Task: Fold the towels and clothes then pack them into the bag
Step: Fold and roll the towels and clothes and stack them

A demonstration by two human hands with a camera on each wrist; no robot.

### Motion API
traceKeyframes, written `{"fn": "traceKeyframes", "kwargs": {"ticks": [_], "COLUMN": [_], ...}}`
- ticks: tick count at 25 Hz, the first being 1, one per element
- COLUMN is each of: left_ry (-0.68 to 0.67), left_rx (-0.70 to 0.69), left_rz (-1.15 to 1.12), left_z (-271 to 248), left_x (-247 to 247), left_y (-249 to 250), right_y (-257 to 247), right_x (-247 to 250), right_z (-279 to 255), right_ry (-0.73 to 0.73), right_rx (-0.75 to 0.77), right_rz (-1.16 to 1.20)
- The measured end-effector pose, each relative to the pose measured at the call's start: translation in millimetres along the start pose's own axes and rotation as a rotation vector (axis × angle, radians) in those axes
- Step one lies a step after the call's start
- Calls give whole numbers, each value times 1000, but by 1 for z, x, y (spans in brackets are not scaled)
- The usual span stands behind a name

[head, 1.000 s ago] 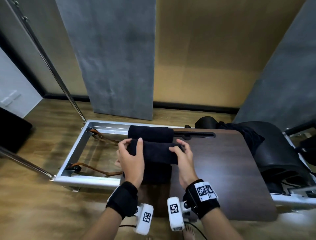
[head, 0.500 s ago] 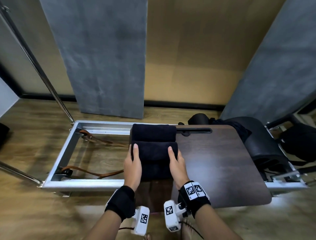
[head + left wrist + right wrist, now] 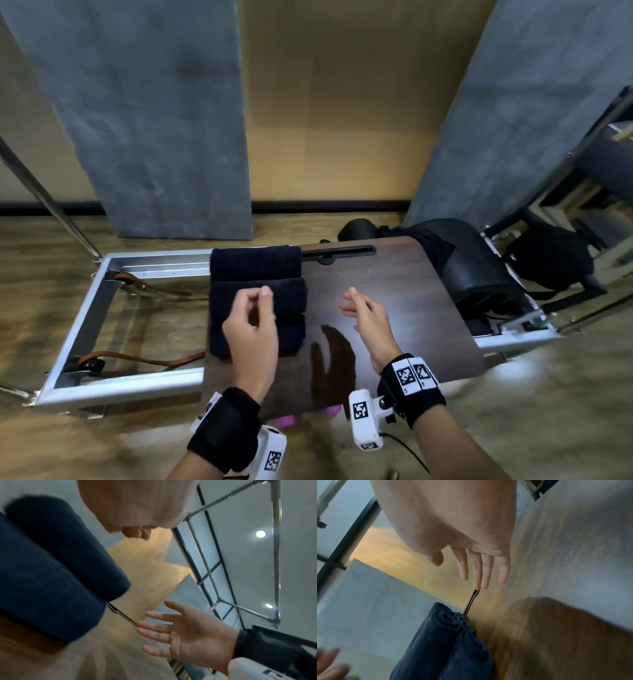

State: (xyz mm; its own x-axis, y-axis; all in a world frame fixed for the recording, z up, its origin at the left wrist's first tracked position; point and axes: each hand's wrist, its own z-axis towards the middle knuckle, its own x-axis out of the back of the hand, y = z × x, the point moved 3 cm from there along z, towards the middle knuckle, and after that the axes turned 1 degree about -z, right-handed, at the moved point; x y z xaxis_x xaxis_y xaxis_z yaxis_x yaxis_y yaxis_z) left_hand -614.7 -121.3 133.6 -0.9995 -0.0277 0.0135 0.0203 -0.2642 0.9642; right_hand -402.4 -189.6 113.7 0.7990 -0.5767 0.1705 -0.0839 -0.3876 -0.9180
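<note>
Three rolled dark navy towels [image 3: 257, 267] lie side by side on the left part of the dark wooden table [image 3: 404, 294]. My left hand [image 3: 255, 308] hovers over the nearer rolls with loosely curled fingers and holds nothing. My right hand [image 3: 359, 308] hangs above the bare tabletop, right of the towels, fingers straight and apart. The left wrist view shows the towel rolls [image 3: 51, 568] and the right hand's bare palm [image 3: 185, 631]. In the right wrist view the towel ends [image 3: 450, 639] lie below the straight fingers [image 3: 479, 569]. Dark clothes [image 3: 424, 241] lie on a cushion, a black bag [image 3: 548, 260] beyond.
A metal frame [image 3: 85, 308] with brown leather straps [image 3: 147, 359] adjoins the table on the left. A black padded cushion [image 3: 479, 274] sits at the table's right end. A slanted metal pole [image 3: 48, 205] and grey wall panels [image 3: 164, 120] stand behind.
Both hands have let go of the middle towel roll and lifted off it. The right hand has moved right, over the bare table. The roll lies between the other two.
</note>
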Motion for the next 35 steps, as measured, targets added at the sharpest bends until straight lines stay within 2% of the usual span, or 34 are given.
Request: {"fn": "traceKeyframes", "kwargs": {"ticks": [3, 5, 8, 14, 17, 23, 27, 31, 35], "left_ry": [-334, -476, -621, -794, -811, -752, -684, -637, -606], "left_rx": [129, 191, 204, 199, 245, 329, 345, 362, 481], "left_rz": [69, 150, 212, 237, 221, 234, 248, 356, 528], "left_z": [-24, -46, -84, -152, -175, -178, -151, -103, -48], "left_x": [-66, -115, -190, -330, -392, -464, -511, -577, -635], "left_y": [-5, -10, -8, 15, 23, 18, -11, -64, -116], "right_y": [6, 13, 27, 56, 67, 68, 63, 51, 41], "right_x": [49, 91, 164, 305, 359, 413, 429, 452, 475], "right_z": [-3, -4, 1, 18, 34, 83, 135, 216, 295], "right_ry": [-18, -41, -32, -9, -27, -63, -77, -74, -98], "right_rx": [-34, -77, -115, -92, -86, -110, -142, -170, -249], "right_rz": [4, 42, 97, 109, 107, 97, 62, 17, -68]}}
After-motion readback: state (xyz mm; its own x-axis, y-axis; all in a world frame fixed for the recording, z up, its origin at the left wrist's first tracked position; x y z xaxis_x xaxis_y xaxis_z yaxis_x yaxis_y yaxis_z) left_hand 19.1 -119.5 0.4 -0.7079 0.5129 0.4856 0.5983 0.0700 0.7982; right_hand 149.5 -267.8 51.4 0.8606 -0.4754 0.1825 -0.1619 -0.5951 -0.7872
